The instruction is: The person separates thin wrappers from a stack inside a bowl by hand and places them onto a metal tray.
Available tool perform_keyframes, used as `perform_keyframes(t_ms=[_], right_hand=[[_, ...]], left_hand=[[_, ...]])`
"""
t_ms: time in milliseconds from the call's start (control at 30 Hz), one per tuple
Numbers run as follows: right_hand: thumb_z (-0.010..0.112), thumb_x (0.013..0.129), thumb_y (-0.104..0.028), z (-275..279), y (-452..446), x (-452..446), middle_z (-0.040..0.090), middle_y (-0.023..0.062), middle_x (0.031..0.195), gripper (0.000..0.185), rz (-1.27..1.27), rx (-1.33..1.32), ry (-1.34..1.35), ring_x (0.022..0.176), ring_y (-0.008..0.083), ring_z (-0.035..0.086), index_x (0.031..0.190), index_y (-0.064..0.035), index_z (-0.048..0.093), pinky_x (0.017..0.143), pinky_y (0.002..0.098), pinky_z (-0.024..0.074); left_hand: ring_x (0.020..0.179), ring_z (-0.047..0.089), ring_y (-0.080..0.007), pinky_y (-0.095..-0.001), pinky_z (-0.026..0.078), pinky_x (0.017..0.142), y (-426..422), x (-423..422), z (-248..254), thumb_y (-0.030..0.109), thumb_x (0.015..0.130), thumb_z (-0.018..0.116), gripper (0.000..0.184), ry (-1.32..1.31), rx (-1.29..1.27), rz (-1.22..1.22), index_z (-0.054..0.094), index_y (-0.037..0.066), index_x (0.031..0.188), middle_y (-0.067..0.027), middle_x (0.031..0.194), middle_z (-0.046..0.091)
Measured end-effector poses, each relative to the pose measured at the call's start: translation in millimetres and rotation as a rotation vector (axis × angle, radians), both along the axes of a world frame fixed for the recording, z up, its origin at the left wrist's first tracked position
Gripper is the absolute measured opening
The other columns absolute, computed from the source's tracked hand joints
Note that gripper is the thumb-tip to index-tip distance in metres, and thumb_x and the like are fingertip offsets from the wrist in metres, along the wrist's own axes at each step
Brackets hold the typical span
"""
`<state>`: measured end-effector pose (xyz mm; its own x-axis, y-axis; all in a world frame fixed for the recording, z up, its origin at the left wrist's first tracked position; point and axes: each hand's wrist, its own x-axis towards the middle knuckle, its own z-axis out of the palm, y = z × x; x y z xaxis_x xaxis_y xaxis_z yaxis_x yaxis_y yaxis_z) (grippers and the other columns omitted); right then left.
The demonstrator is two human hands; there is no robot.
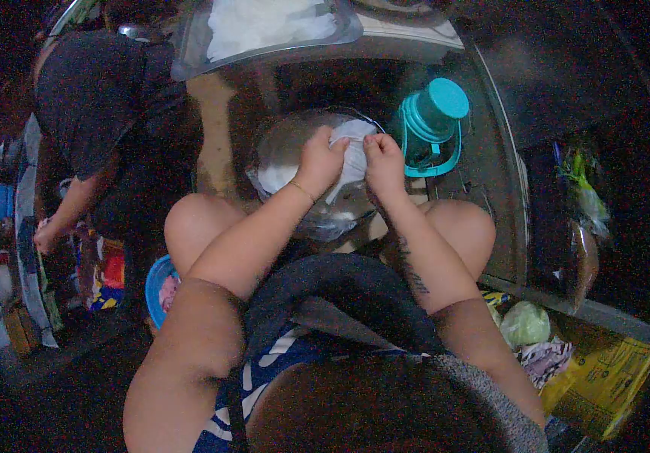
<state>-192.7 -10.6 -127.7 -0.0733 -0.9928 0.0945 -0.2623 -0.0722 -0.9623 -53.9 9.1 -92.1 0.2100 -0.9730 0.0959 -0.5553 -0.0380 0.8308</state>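
Two arms, fingers pinching one white piece

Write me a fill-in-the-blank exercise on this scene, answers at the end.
The left hand and the right hand hold a thin sheet coloured ____.
The turquoise plastic bucket stands nearer the ____ hand.
The rectangular transparent tray lies at the picture's ____ edge.
The round blue basin holds something coloured ____.

Missing words: white; right; top; pink.
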Motion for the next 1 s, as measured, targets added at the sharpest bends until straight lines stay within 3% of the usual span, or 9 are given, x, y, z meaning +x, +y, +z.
perform_keyframes(t_ms=[133,233,333,433,633,833,1000], right_hand=[[0.059,0.087,-0.022,2,-1,-3,0.063,0.0153,0.084,0.023,0.019,0.051,0.006,0.076,0.0258,0.06,0.087,0.0003,0.063,0.071,0.0362,0.0465],[0.058,0.087,-0.022,4,-2,-5,0.064,0.015,0.084,0.023,0.059,0.044,-0.036,0.076,0.026,0.06,0.087,-0.0002,0.063,0.071,0.0356,0.0465],[0.058,0.088,-0.022,11,0,-4,0.063,0.0142,0.083,0.022,0.083,0.076,-0.029,0.076,0.0258,0.06,0.086,-0.0002,0.063,0.072,0.0351,0.0462],[0.058,0.088,-0.022,1,0,1,0.063,0.0127,0.081,0.022,0.047,0.085,-0.152,0.076,0.0242,0.059,0.085,-0.0002,0.062,0.071,0.0351,0.0456],[0.057,0.088,-0.02,4,0,0,0.061,0.0092,0.08,0.02,0.141,0.081,-0.146,0.073,0.0191,0.056,0.085,-0.0008,0.062,0.069,0.034,0.0448],[0.059,0.087,-0.021,11,1,5,0.062,0.0075,0.08,0.02,0.183,0.144,-0.283,0.073,0.0167,0.056,0.087,-0.0013,0.062,0.068,0.0321,0.0456],[0.06,0.086,-0.022,14,-6,-3,0.062,0.0106,0.08,0.021,0.271,0.083,-0.096,0.073,0.0203,0.058,0.088,-0.0014,0.061,0.07,0.0339,0.0466]], left_hand=[[0.082,0.061,-0.0382,-0.0403,0.048,0.07,-7,3,-9,0.023,0.08,0.067,0.029,0.101,-0.107,-0.047,0.057,-0.002,0.091,-0.0238,0.087,0.062],[0.074,0.061,-0.0328,-0.0386,0.048,0.066,-8,4,-2,0.025,0.079,0.069,0.029,0.317,-0.151,-0.228,0.059,-0.002,0.084,-0.0213,0.081,0.062],[0.066,0.06,-0.0284,-0.0375,0.046,0.062,-9,7,4,0.026,0.077,0.071,0.03,0.228,0.01,-0.254,0.06,-0.001,0.075,-0.0187,0.074,0.062],[0.063,0.058,-0.0305,-0.0392,0.045,0.06,-6,4,4,0.026,0.076,0.071,0.03,0.156,-0.124,-0.091,0.06,-0.002,0.071,-0.0191,0.069,0.06],[0.064,0.057,-0.0334,-0.0405,0.045,0.061,-5,6,7,0.026,0.076,0.069,0.029,-0.052,-0.092,0.006,0.06,-0.002,0.074,-0.0222,0.072,0.059],[0.065,0.058,-0.0283,-0.0364,0.046,0.062,-8,6,8,0.024,0.077,0.068,0.026,0.152,-0.163,-0.082,0.061,-0.001,0.077,-0.0192,0.074,0.061],[0.068,0.059,-0.0226,-0.0338,0.046,0.063,-3,8,24,0.021,0.078,0.067,0.021,0.177,-0.111,-0.181,0.062,0.0,0.08,-0.0162,0.076,0.062]])
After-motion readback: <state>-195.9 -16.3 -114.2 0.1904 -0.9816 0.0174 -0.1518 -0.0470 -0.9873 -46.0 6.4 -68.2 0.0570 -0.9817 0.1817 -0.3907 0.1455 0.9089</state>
